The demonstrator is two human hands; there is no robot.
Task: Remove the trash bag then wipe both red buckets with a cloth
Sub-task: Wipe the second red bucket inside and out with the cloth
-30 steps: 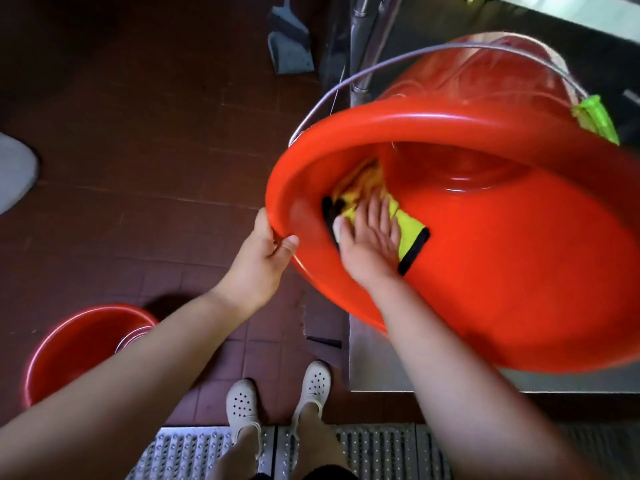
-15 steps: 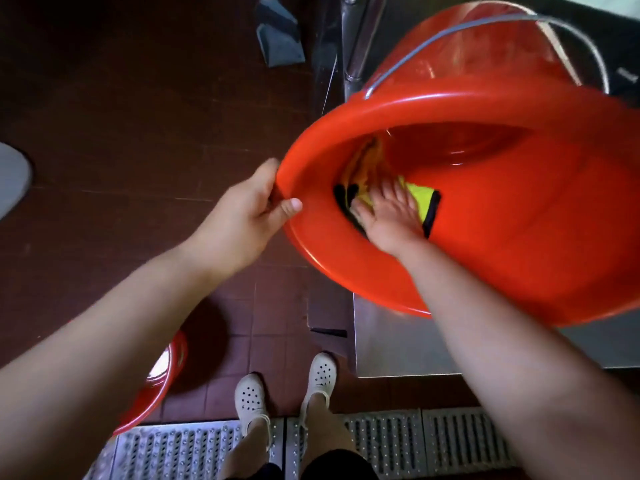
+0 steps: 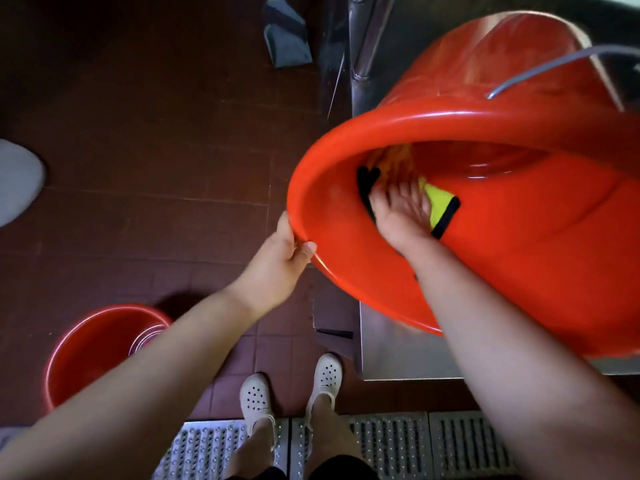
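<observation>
— Fingers first: how are they found?

— The left hand (image 3: 277,268) is clamped on the rim of the tilted red bucket (image 3: 502,271), thumb over the lip, fingers (image 3: 285,225) curled behind it. The right hand (image 3: 398,216) is laid inside the bucket, its fingers (image 3: 403,194) spread flat and pressed on the yellow cloth (image 3: 440,206). They are blurred.

— What is noted nearest the wearer?

— White perforated clogs (image 3: 256,398) are seen on brown floor tiles (image 3: 156,168), just ahead of a metal drain grating (image 3: 391,441).

— And the task's things?

— The second red bucket (image 3: 90,348) is stood upright on the floor at lower left, partly hidden by the left forearm. The tilted bucket is held with its mouth turned toward the camera, over the edge of a steel worktop (image 3: 398,355). The black-edged cloth is pressed against the inner wall near the bottom. A wire handle (image 3: 554,64) is seen arching over the far side.

— Farther off?

— A grey dustpan (image 3: 287,39) is noted on the floor beside a steel leg (image 3: 363,39).
</observation>
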